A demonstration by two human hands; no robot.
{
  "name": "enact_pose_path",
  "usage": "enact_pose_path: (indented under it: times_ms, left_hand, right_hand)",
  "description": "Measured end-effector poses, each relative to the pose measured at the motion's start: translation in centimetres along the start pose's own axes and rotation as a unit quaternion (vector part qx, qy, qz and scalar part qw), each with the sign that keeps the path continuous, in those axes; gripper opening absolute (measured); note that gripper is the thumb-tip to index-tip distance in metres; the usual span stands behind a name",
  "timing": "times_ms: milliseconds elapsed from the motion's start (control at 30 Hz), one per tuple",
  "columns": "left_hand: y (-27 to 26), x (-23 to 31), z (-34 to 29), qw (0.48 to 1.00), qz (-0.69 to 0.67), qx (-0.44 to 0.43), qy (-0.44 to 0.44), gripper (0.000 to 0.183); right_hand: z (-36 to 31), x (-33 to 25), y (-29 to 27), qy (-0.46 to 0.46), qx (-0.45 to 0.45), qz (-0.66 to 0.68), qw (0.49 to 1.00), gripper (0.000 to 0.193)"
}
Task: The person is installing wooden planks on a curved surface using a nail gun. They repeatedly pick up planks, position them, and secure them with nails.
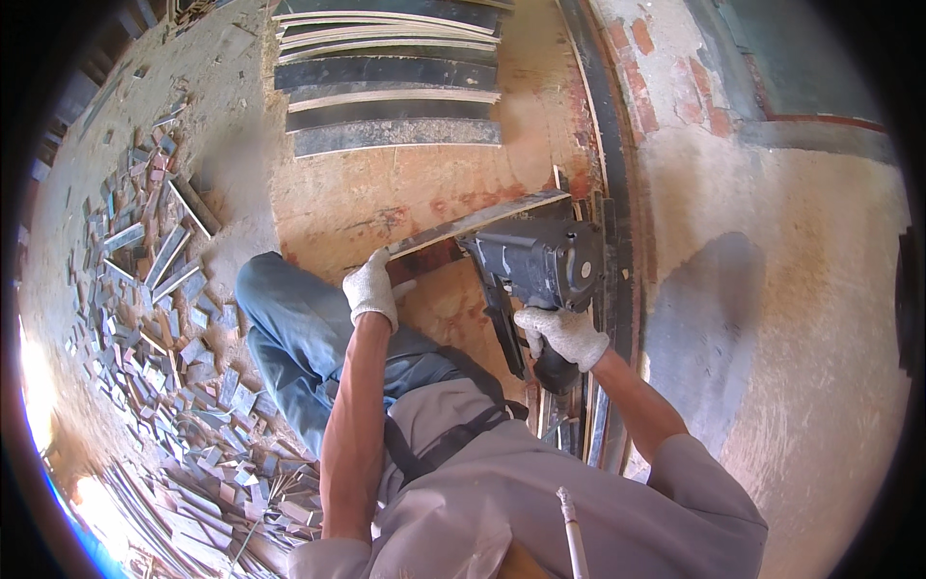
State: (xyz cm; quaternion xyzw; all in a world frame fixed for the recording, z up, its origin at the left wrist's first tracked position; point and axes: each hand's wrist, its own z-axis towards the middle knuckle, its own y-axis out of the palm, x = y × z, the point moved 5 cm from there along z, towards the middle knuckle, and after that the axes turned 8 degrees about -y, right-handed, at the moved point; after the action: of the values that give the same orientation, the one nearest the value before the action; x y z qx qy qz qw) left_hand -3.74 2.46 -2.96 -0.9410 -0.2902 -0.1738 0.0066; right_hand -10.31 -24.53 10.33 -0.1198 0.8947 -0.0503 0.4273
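Observation:
My left hand (371,289), in a white knit glove, is closed on the near end of a narrow plywood strip (482,218). The strip slants up and to the right, and its far end reaches the dark boards along the wall. My gloved right hand (567,338) is wrapped round the handle of a black nail gun (535,259). The tool's body lies close against the strip's near side, its magazine slanting down toward my lap. Where its nose meets the wood I cannot tell. A second dark strip (429,259) shows just below the held one.
Several dark-faced plywood strips (395,72) lie side by side on a stained tan panel (386,179) ahead. Wood offcuts (198,372) cover the ground on my left. Long dark boards (617,222) run along the foot of a plastered wall (801,318) on the right.

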Motion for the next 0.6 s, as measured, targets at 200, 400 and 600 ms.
enact_pose_path:
  times_ms: [200,400,600]
  left_hand:
    - [-0.4,-0.4,1.0,1.0,0.0,-0.001,0.006,0.033]
    - [0.0,-0.2,0.3,1.0,-0.014,-0.002,0.016,0.038]
    - [0.1,0.1,0.0,1.0,-0.006,-0.012,0.011,0.035]
  right_hand:
    - [0.2,0.0,0.7,0.02,-0.016,-0.045,0.999,0.012]
    - [0.2,0.2,0.5,0.056,-0.043,-0.066,0.995,0.019]
    - [0.1,0.2,0.8,-0.006,-0.003,-0.056,0.998,0.027]
